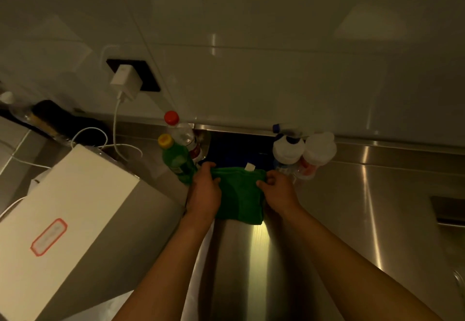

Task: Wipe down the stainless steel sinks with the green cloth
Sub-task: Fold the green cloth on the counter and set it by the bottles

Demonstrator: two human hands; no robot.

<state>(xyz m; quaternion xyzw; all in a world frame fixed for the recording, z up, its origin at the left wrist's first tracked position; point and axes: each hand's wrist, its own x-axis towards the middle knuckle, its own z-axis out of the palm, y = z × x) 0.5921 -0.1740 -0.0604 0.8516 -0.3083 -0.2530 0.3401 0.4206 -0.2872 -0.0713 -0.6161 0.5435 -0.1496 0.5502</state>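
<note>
Two bare hands grip a folded green microfibre cloth [239, 196] that lies on the brushed stainless steel desk [377, 194]. The left hand [204, 192] holds the cloth's left edge, with its fingers [207, 167] curled over the far left corner. The right hand [279, 191] holds the right edge, with its fingers [264, 182] bent onto the fabric. A small white tag [249, 166] sits at the cloth's far edge, between the two sets of fingers.

Just left of the left fingers stands a green plastic bottle with a yellow cap [175, 157]. A clear bottle with a red cap [185, 135] is just behind it. Just beyond the right fingers stands a pair of white-topped bottles [289, 148]. Well left of the fingers sits a white cardboard box [75, 207]. Beyond the box, a white charger [124, 82] is plugged into the wall.
</note>
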